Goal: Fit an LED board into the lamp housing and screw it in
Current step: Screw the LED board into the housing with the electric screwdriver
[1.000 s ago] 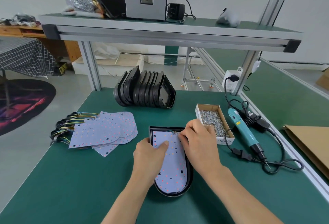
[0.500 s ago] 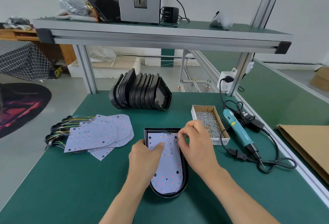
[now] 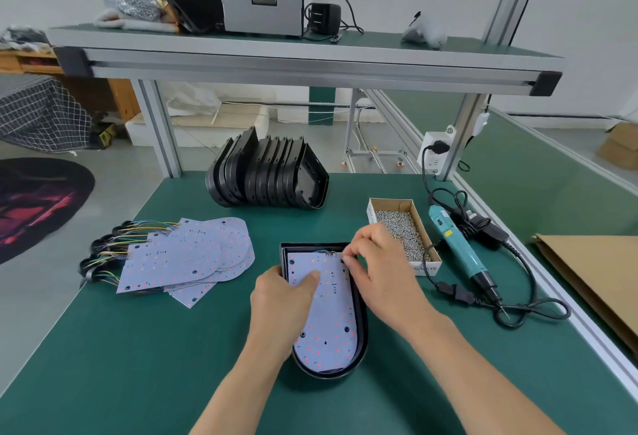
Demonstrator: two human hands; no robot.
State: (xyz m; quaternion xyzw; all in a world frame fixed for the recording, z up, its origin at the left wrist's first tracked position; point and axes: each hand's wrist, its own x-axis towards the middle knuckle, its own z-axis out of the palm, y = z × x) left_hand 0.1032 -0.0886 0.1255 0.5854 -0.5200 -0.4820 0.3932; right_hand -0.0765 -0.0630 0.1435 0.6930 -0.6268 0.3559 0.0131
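Board (image 3: 328, 324) and housing (image 3: 360, 327) lie together just below the centre of the frame, the pale LED board seated inside the black lamp housing, whose flat end points up the frame and whose rounded end points down toward the person. That long axis runs nearly straight up and down the picture.

The left hand (image 3: 279, 300) rests on the housing's left wall, thumb pressing flat on the board's upper left area, fingers extended rather than wrapped. The right hand (image 3: 376, 272) sits at the board's upper right corner, thumb and forefinger pinched together there; whether they hold a screw or only the board's edge or wires is too small to tell.

The relation that matters next: the cardboard box of screws (image 3: 402, 231) lies just up and right of the right hand, nearly touching its knuckles, and the teal electric screwdriver (image 3: 459, 248) lies further right, beyond the box, its tip pointing toward the lower right of the frame. Both are on the right hand's side, so that hand is likely the one to fetch them while the left steadies the board. No screw is visibly driven yet.
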